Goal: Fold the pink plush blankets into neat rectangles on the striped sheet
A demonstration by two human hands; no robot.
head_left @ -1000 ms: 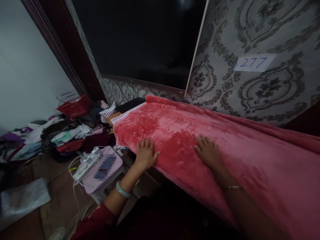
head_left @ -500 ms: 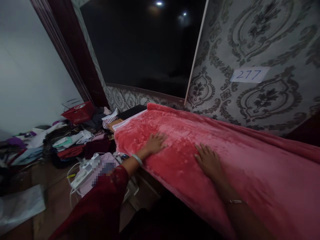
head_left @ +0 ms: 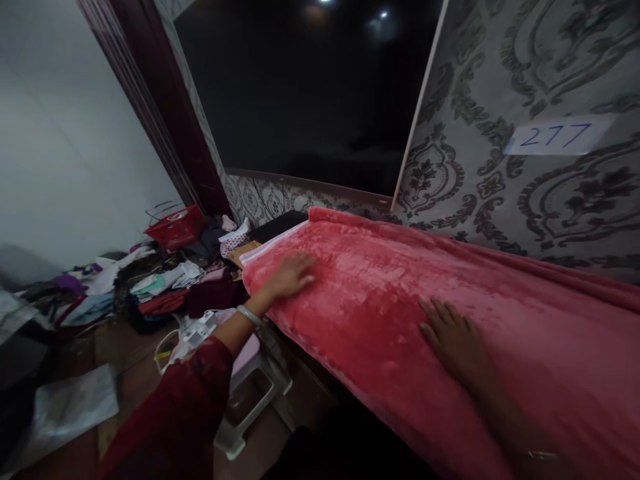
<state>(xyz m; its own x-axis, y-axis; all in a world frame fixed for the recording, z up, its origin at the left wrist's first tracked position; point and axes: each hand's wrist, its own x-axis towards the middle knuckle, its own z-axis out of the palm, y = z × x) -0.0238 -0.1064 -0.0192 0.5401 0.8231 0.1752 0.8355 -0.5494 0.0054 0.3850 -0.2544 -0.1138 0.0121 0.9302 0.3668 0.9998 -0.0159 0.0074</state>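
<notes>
A plush red blanket (head_left: pixel 400 293) covers a raised surface that runs from the middle to the right edge. My left hand (head_left: pixel 290 275) lies flat on the blanket near its far left end, fingers apart, a pale bangle on the wrist. Palm down, my right hand (head_left: pixel 453 337) rests on the blanket closer to me, fingers spread. Neither hand holds anything.
A large dark screen (head_left: pixel 310 100) leans on patterned wallpaper with a paper label reading 277 (head_left: pixel 557 135). A pink stool (head_left: pixel 245 373) with a white power strip (head_left: pixel 193 333) stands below the blanket's left end. A clothes pile (head_left: pixel 155 280) and a red basket (head_left: pixel 176 228) lie at left.
My left hand slid from the blanket's near edge up and away across its top toward the far left end. My right hand stayed flat; the view shifted left.
</notes>
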